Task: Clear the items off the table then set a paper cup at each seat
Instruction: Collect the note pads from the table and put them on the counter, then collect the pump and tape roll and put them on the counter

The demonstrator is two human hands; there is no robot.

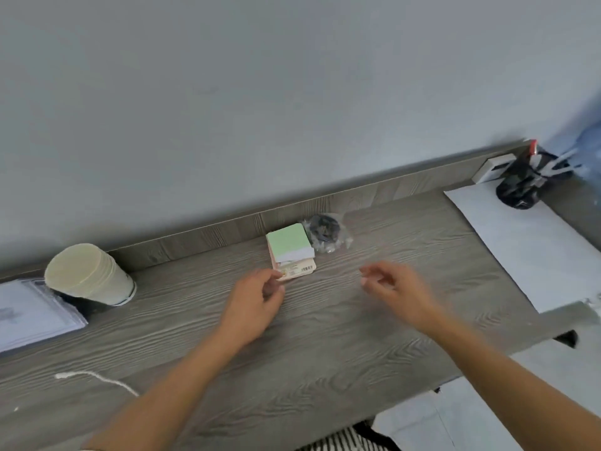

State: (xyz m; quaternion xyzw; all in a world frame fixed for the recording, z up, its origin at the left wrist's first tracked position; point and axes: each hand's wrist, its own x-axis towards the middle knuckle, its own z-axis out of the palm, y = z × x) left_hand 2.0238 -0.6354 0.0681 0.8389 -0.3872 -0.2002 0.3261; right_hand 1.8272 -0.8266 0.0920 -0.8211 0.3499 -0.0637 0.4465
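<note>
A stack of paper cups (92, 278) lies tipped on its side at the left of the grey wooden table (325, 336). Near the back edge sits a small pile of cards or sticky notes (290, 247), green on top, pink below. Right of it lies a clear plastic bag with dark contents (325, 231). My left hand (257, 304) rests on the table with its fingertips at the pile's front left corner, holding nothing. My right hand (396, 288) hovers to the right of the pile, fingers loosely curled and apart, with nothing in it.
White papers in a clear sleeve (32, 314) lie at the far left. A large white sheet (527, 242) covers the right end, with a black pen holder (520, 183) and a white box (494, 167) behind it. A white string (97, 379) lies near the front. A grey wall runs behind the table.
</note>
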